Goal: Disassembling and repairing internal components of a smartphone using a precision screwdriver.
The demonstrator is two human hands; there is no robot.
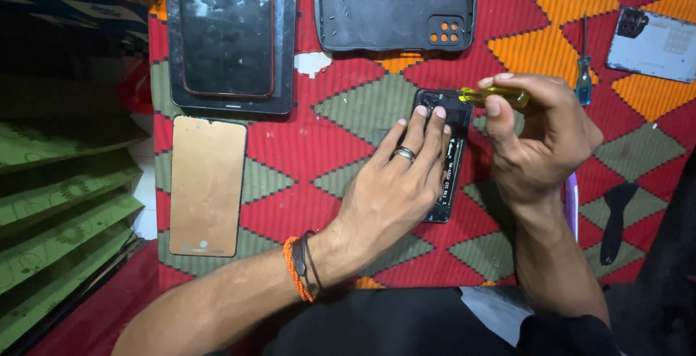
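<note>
Your right hand (540,135) pinched the yellow screwdriver (494,95), tip at the top of the opened phone (444,154), which your left hand (395,189) pressed flat to the patterned cloth (290,153). The back cover (395,6) and screen panel (208,185) already lay apart (so disassembly looked well along); inner screws seemingly remained.

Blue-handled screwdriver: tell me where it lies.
In the head view the blue-handled screwdriver lies upper right on the patterned cloth, between the right hand and the silver phone back cover.
</note>
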